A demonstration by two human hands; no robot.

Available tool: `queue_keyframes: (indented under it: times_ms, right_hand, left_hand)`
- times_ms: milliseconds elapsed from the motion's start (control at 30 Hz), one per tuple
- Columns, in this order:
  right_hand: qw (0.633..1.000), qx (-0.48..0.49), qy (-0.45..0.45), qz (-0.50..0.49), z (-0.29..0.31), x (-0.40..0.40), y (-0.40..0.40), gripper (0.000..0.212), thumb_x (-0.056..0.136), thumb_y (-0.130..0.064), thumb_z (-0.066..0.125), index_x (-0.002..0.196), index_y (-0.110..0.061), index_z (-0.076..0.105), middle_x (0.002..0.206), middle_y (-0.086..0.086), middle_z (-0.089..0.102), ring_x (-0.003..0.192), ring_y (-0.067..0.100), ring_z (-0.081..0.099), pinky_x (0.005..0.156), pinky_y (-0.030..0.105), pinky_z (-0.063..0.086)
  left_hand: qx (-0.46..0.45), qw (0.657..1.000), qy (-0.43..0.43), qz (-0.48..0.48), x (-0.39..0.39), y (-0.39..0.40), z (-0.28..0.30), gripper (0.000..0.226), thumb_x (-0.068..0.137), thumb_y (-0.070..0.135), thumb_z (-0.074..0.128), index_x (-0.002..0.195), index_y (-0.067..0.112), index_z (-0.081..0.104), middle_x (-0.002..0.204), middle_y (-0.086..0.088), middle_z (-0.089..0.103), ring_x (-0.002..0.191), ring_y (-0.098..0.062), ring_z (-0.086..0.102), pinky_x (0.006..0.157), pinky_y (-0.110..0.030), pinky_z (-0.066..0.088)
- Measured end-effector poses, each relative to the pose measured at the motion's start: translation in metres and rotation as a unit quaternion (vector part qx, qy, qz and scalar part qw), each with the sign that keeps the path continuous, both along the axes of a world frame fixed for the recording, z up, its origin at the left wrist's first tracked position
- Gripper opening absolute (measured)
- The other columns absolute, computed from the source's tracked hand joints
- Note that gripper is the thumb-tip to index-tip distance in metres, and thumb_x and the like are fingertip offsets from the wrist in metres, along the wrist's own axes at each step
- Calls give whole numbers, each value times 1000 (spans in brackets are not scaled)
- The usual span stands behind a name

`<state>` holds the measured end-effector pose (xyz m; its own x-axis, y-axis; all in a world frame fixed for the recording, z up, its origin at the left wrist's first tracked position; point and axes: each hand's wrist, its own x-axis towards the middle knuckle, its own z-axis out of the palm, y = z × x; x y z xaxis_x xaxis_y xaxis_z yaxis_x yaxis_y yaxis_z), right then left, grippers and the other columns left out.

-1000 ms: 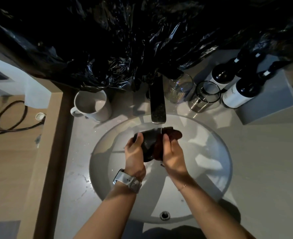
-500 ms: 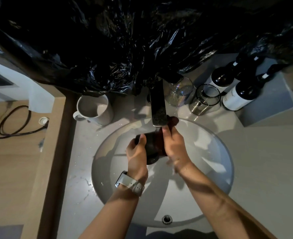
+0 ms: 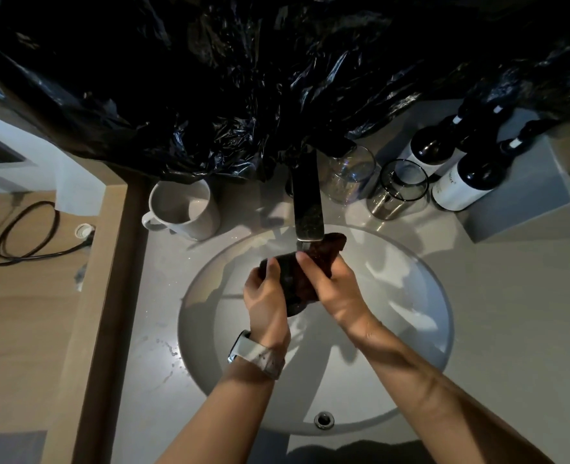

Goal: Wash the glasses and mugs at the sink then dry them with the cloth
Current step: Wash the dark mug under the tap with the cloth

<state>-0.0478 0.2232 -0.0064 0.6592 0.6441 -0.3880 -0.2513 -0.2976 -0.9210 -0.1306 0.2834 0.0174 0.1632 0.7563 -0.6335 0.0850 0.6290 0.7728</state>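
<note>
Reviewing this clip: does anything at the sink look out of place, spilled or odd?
Crumpled black plastic sheeting hangs across the whole back of the counter, hiding the wall and the faucet base. Water droplets are spilled on the counter left of the basin. Otherwise both hands hold a dark mug under the spout.

Mug (image 3: pixel 183 212) left of the faucet (image 3: pixel 307 202), two glasses (image 3: pixel 374 182) right, bottles (image 3: pixel 458 169) beyond, sink (image 3: pixel 411 296) in front.

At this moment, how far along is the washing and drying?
Done: nothing is clearly finished. In hand: the left hand grips a dark mug under the tap while the right hand rubs it with a dark cloth. Left: the white mug and two glasses on the counter; whether washed, I cannot tell.
</note>
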Motion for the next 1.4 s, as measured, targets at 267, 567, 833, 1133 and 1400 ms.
queue_keyframes:
  times_ms: [267, 567, 833, 1133, 1400]
  right_hand:
    - [955, 4, 295, -32, 2, -3, 20, 34, 84, -44, 69, 103, -16, 70, 95, 11, 74, 88, 25, 72, 81, 37, 58]
    - [975, 83, 192, -71, -10, -11, 11, 44, 81, -23, 77, 118, -3, 61, 108, 21, 70, 99, 32, 70, 85, 42, 58]
    - [929, 20, 358, -93, -6, -3, 22, 39, 90, -39, 62, 115, -10, 66, 103, 15, 72, 91, 27, 71, 77, 35, 59]
    - [975, 84, 191, -77, -6, -12, -8, 44, 85, -8, 72, 126, -7, 55, 114, 20, 68, 97, 25, 72, 67, 29, 59]
    - [906, -7, 411, -97, 7, 16, 3, 55, 85, -46, 62, 122, -6, 65, 107, 18, 69, 96, 33, 67, 86, 45, 54]
  left_hand:
    - [188, 977, 51, -86, -9, -3, -9, 16, 99, 36, 56, 98, 22, 64, 91, -1, 72, 90, -21, 71, 77, -32, 58]
    - [117, 986, 67, -101, 1, 13, -6, 23, 86, 46, 57, 85, 24, 65, 87, -6, 72, 84, -26, 71, 78, -50, 59]
    - [183, 971, 70, -140, -3, 12, -12, 28, 87, 51, 56, 97, 27, 66, 90, -1, 73, 88, -27, 70, 81, -50, 57]
    - [-31, 995, -9, -98, 10, 21, 2, 17, 100, 23, 56, 95, 10, 67, 93, -14, 72, 88, -31, 69, 84, -50, 58]
    - [270, 912, 4, -308, -12, 17, -9, 33, 91, 38, 54, 112, 14, 63, 89, 2, 71, 85, -14, 69, 73, -35, 58]
